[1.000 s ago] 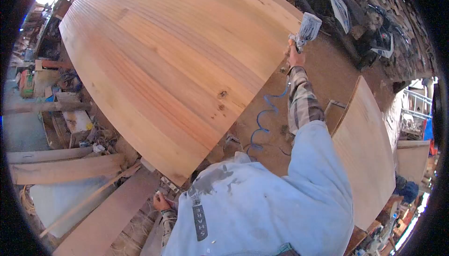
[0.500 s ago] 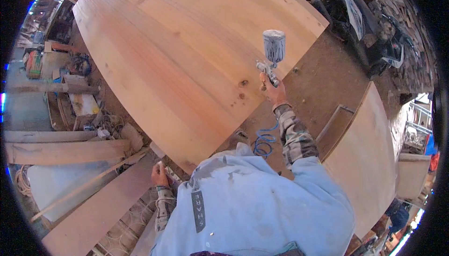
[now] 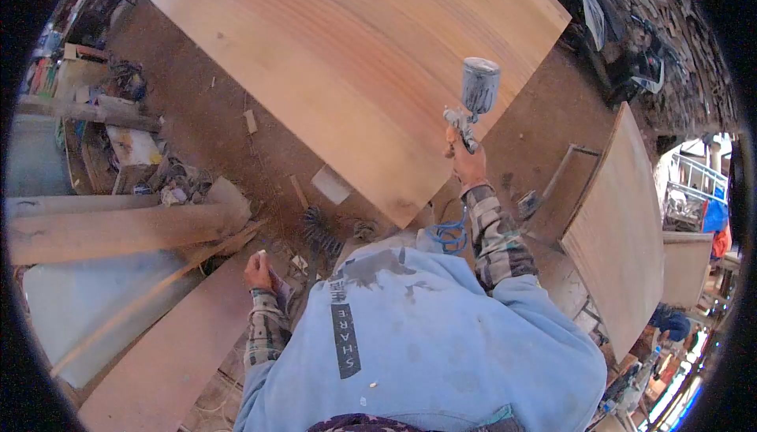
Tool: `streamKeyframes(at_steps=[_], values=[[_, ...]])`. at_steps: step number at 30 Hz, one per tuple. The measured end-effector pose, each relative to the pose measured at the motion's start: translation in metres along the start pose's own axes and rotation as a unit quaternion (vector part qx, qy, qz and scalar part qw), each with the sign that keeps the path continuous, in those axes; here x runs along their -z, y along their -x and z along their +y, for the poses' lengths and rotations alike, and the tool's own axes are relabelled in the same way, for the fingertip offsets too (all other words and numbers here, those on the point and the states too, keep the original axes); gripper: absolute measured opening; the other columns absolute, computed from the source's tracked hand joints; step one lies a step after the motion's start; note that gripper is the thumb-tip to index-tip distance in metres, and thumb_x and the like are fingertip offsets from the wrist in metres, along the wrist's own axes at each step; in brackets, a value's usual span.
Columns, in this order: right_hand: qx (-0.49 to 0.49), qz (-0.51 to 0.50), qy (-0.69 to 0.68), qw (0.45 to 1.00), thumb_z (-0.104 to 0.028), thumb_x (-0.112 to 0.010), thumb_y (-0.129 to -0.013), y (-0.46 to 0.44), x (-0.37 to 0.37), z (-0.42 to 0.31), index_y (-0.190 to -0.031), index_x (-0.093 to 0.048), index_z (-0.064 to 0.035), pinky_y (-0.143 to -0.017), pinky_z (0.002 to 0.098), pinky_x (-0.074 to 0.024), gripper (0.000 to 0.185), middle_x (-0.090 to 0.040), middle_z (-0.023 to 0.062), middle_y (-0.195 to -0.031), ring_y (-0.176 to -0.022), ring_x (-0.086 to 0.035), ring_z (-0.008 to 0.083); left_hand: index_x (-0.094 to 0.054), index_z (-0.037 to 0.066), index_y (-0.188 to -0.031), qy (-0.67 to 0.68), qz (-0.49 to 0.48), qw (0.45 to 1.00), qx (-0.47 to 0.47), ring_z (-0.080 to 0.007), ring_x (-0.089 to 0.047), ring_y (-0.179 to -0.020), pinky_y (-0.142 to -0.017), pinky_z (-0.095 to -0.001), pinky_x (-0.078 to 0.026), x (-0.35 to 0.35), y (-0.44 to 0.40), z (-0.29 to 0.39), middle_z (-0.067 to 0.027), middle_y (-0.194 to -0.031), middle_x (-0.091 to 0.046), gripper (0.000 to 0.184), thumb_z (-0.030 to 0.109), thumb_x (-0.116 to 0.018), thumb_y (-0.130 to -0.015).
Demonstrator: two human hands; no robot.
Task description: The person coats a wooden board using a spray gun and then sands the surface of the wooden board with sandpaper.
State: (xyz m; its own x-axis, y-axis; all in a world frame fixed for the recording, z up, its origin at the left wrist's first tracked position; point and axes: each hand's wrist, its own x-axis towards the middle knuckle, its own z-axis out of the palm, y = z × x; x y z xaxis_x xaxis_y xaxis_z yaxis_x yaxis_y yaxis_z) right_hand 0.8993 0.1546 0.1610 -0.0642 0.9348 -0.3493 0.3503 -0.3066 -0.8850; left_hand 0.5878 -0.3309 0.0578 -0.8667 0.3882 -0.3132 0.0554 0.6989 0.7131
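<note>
A spray gun (image 3: pixel 459 126) with a paint-smeared metal cup (image 3: pixel 480 86) on top is gripped in my right hand (image 3: pixel 470 165), near the right edge of a large wooden panel (image 3: pixel 355 61). From below it, a coiled blue hose (image 3: pixel 451 236) hangs beside my sweatshirt. My left hand (image 3: pixel 258 271) is closed at the lower left, with a small pale thing at its fingertips that I cannot make out. It is beside a long reddish-brown board (image 3: pixel 177 337), apart from the wooden panel.
A pale curved panel (image 3: pixel 619 235) leans at the right. Part of a motorcycle (image 3: pixel 623 45) stands at the upper right, by stacked wood. Boards and a bluish sheet (image 3: pixel 110 298) lie at the left. A small wood block (image 3: pixel 331 184) and a dark coil (image 3: pixel 322 231) are on the ground.
My right hand has come back from the far right edge of the panel with the spray gun. The view has shifted, showing more ground at the left. My left hand remains low at the left.
</note>
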Motion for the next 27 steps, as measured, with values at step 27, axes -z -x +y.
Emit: streamKeyframes(at_steps=[27], values=[[-0.171, -0.019, -0.256, 0.951, -0.06, -0.058, -0.088, -0.024, -0.266, -0.096, -0.077, -0.045, -0.0176, -0.037, 0.0285, -0.0272, 0.046, -0.046, 0.0007, -0.059, -0.04, -0.034, 0.0128, -0.072, 0.004, -0.099, 0.026, 0.094, 0.961, 0.258, -0.0203, -0.065, -0.065, -0.066, -0.0361, -0.052, 0.0, 0.168, -0.23, -0.0103, -0.073, -0.069, 0.039, 0.041, -0.066, -0.089]])
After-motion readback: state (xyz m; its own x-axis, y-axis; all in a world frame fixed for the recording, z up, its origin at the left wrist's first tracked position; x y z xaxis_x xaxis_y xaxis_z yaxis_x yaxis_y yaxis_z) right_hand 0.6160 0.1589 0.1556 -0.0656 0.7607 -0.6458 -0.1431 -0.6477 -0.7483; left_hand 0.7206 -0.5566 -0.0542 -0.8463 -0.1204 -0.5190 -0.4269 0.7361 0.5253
